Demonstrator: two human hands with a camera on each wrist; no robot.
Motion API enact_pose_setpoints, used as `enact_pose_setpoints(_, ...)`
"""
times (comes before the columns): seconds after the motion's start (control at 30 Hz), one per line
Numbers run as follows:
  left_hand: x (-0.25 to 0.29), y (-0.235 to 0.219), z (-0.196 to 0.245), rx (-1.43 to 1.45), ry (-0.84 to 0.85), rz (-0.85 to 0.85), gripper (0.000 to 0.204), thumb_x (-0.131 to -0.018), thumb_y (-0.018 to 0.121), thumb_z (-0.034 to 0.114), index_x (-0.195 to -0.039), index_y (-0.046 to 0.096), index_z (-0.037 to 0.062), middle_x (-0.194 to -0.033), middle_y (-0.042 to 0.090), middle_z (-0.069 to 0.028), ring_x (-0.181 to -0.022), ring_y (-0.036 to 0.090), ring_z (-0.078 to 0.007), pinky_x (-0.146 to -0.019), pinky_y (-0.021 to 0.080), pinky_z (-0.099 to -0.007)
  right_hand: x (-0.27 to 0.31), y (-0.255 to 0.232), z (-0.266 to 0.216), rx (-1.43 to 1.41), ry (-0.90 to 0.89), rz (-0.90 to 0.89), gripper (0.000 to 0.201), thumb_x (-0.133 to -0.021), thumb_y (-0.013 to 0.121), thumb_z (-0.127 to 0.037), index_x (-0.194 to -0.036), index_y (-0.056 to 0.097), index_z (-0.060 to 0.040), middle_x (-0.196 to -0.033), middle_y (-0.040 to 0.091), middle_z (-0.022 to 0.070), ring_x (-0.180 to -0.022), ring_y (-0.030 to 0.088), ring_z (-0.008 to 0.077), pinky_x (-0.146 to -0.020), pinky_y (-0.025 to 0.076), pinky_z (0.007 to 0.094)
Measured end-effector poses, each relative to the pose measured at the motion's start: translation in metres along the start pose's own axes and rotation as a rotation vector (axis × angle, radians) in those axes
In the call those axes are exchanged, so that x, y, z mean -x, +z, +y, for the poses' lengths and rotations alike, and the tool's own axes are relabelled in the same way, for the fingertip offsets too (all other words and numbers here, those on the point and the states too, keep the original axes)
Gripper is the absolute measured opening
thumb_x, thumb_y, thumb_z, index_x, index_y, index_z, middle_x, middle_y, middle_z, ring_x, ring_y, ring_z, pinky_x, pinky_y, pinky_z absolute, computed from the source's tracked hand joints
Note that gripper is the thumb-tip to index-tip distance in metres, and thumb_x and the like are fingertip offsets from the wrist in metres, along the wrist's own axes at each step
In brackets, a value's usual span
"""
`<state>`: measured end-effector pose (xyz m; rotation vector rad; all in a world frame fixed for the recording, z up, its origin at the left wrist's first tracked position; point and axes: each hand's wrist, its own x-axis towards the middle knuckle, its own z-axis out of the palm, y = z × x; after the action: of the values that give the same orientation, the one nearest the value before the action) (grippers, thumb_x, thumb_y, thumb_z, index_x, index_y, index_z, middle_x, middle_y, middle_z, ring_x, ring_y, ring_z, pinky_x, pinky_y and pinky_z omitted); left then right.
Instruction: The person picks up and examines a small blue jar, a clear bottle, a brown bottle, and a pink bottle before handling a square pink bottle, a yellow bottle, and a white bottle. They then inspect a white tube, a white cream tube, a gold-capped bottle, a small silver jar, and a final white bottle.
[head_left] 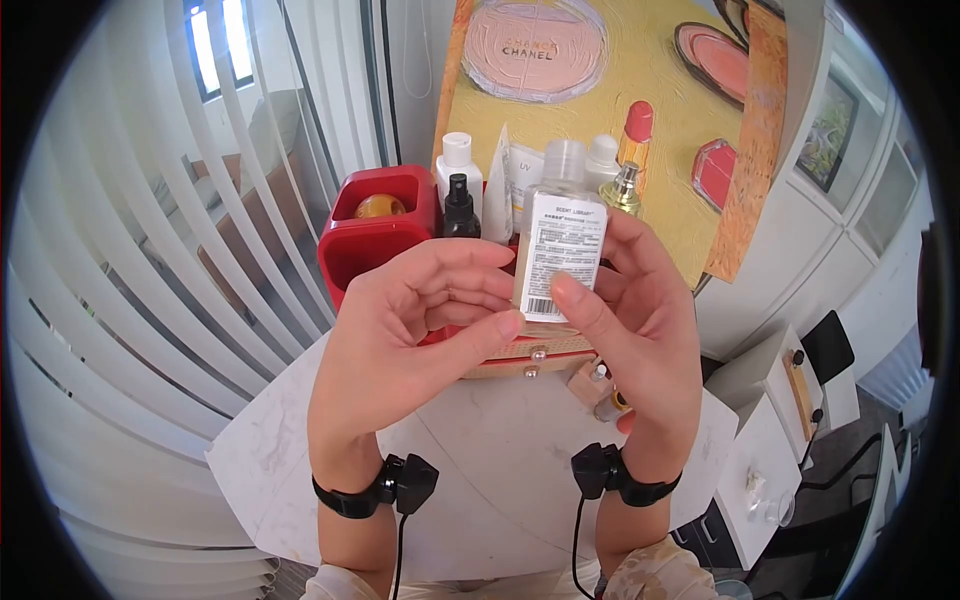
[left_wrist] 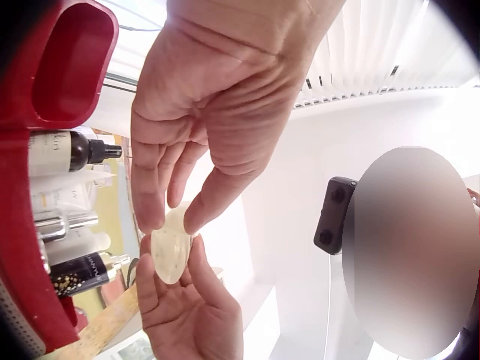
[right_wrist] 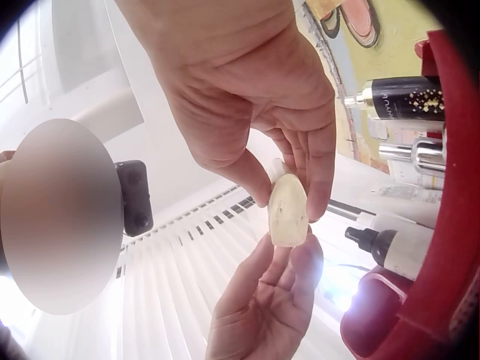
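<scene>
Both hands hold a clear plastic bottle (head_left: 565, 240) upright, with a clear cap and a white printed label reading "SCENT LIBRARY" turned toward me. My left hand (head_left: 410, 330) pinches its left edge between thumb and fingertips. On the other side, my right hand (head_left: 645, 320) has its thumb across the lower label and its fingers behind the bottle. Seen from below in the left wrist view, the bottle's pale base (left_wrist: 171, 255) lies between the two sets of fingertips. The right wrist view shows the same base (right_wrist: 289, 217) gripped from both sides.
Behind the hands stands a red organizer (head_left: 338, 240) with a black spray bottle (head_left: 461, 212), a white bottle (head_left: 457, 185) and a white tube (head_left: 499, 185). Small glass bottles (head_left: 588, 384) sit on the marble table (head_left: 470, 450) by the right wrist. A painted board (head_left: 640, 70) rises behind.
</scene>
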<state>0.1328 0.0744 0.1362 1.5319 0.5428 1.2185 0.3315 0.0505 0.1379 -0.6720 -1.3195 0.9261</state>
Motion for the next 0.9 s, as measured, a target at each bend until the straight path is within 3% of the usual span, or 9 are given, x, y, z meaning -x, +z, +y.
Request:
enact_pose_setpoints(0.23,0.0003,-0.0022,0.0004,-0.019,0.004,-0.010,0.045,-0.086,0.077,-0.005,-0.128,0.061,-0.0042,-0.110,0.072,-0.0099,-0.098,0.069,-0.0125,-0.091,0.057,-0.0271,0.0007,0.0013,-0.0019,0.011,0.003,0.004,0.056,-0.094,0.075,-0.004,-0.141,0.045,0.0045,-0.121,0.066,0.0105,-0.105,0.067,0.0152,-0.089,0.056,0.0287)
enact_pose_setpoints(0.53,0.0007,-0.0050,-0.0007,-0.011,0.004,-0.014,0.045,-0.085,0.078,-0.005,-0.128,0.062,-0.0034,-0.110,0.072,-0.0096,-0.098,0.069,-0.0128,-0.092,0.056,-0.0275,0.0007,0.0011,-0.0012,0.040,0.031,0.009,0.059,-0.093,0.076,-0.008,-0.141,0.045,0.0040,-0.120,0.067,0.0105,-0.096,0.068,0.0127,-0.066,0.055,0.0222)
enact_pose_setpoints(0.9,0.0006,-0.0016,0.0011,-0.052,0.015,0.029,0.060,-0.078,0.077,-0.011,-0.132,0.053,-0.0018,-0.105,0.073,-0.0109,-0.095,0.071,-0.0147,-0.089,0.057,-0.0265,0.0024,0.0053,-0.0031,0.069,0.008,0.014,0.057,-0.093,0.077,-0.008,-0.140,0.047,0.0042,-0.121,0.068,0.0108,-0.099,0.069,0.0134,-0.077,0.056,0.0247)
